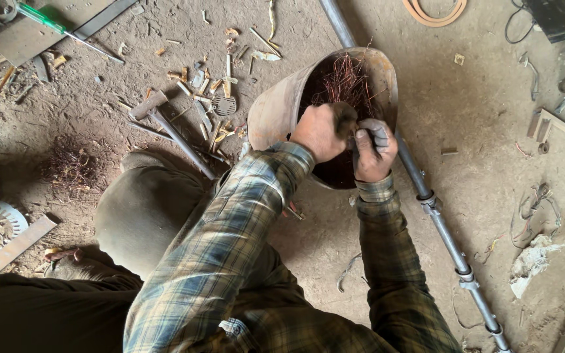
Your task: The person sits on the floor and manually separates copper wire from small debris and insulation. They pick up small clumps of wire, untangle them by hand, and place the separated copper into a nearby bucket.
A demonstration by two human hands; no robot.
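Both hands, left (322,131) and right (373,151), seemingly clench tangled copper wire (344,82) inside a rusty round housing (276,114).

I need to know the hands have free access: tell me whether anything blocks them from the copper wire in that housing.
Nothing visible does. The left hand and right hand are both inside the open mouth of the rusty housing, right at the copper wire. Whether either actually grips strands cannot be told.

Soft, even daylight, faint shadows, no glare; sharp focus throughout (slight stretching at the edges).
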